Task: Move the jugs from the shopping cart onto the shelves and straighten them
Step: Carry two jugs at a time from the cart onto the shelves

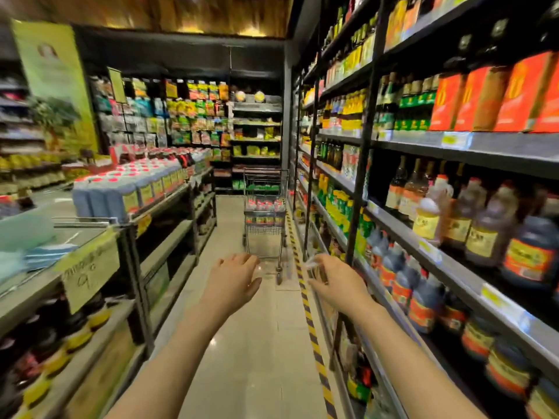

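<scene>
Both arms reach forward over the aisle floor. The left hand point(234, 279) is spread with relaxed fingers and holds nothing; the right hand point(329, 282) has its fingers bent, and motion blur hides whether they pinch anything. Well ahead stands the shopping cart point(265, 213), apart from both hands, with red-capped jugs point(264, 204) in its basket. Matching jugs line the left shelf point(163, 204); dark bottles point(481, 225) fill the right shelves.

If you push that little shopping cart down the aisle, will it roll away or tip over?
The shopping cart would probably roll easily: it stands on small wheels on a smooth, shiny floor. It looks unlikely to tip, since the jugs sit low inside its basket. They may make it heavier to start. Neither hand touches it now.
</scene>
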### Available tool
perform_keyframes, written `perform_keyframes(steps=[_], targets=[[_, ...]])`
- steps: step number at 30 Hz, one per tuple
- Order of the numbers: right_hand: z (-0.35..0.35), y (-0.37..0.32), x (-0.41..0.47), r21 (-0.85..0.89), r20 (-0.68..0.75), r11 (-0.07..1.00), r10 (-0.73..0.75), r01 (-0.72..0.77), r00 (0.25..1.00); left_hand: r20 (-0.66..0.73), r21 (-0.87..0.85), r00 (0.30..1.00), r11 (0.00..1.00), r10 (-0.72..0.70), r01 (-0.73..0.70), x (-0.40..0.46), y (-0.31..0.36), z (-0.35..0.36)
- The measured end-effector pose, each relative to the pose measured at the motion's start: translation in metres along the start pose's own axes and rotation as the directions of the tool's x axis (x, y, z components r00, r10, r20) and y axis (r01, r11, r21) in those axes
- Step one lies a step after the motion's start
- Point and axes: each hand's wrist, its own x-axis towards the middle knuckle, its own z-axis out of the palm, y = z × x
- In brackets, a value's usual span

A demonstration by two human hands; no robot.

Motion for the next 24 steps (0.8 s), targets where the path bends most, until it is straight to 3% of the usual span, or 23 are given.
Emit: perform_keyframes(steps=[11, 24], targets=[[0.059, 0.054, 0.195, 0.003, 0.056, 0.999, -0.048, 0.048, 0.997, 0.084, 0.042, 0.992, 0.995, -0.09, 0.086, 0.159, -0.044, 0.088], [0.164, 0.072, 0.469, 0.008, 0.105, 1.0, -0.017, 0.016, 0.994, 0.151, 0.028, 0.985, 0.997, -0.08, 0.076, 0.385, -0.188, 0.227]])
